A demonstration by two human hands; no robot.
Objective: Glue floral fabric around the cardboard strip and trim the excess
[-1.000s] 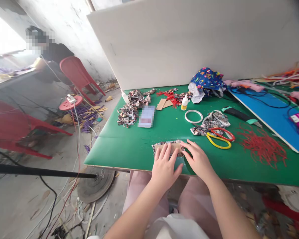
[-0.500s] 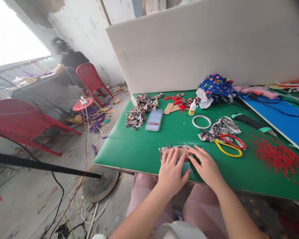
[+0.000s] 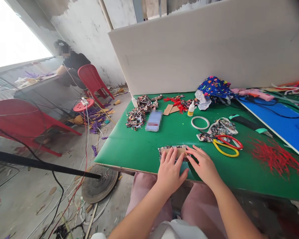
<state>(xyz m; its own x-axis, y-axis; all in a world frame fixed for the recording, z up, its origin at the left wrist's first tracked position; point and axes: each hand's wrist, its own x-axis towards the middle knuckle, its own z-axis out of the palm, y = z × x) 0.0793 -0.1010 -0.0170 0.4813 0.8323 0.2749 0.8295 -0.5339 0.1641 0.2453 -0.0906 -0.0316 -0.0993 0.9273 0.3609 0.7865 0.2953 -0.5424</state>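
A piece of brown cardboard lies on a patterned cloth strip at the front edge of the green table. Fingers spread, my left hand rests flat on the cardboard and cloth. My right hand is also open, its fingertips touching their right end. Right of my hands are scissors with one red and one yellow handle, beside a patterned cloth scrap. A white tape ring and a small glue bottle stand farther back.
Red strings and a cutter lie to the right, near a blue board. A phone lies by bunched cloth. A person sits far left near red chairs.
The view has shifted slightly, so the items on the right appear a little farther left. Both hands stay in nearly the same place on the cloth and cardboard.
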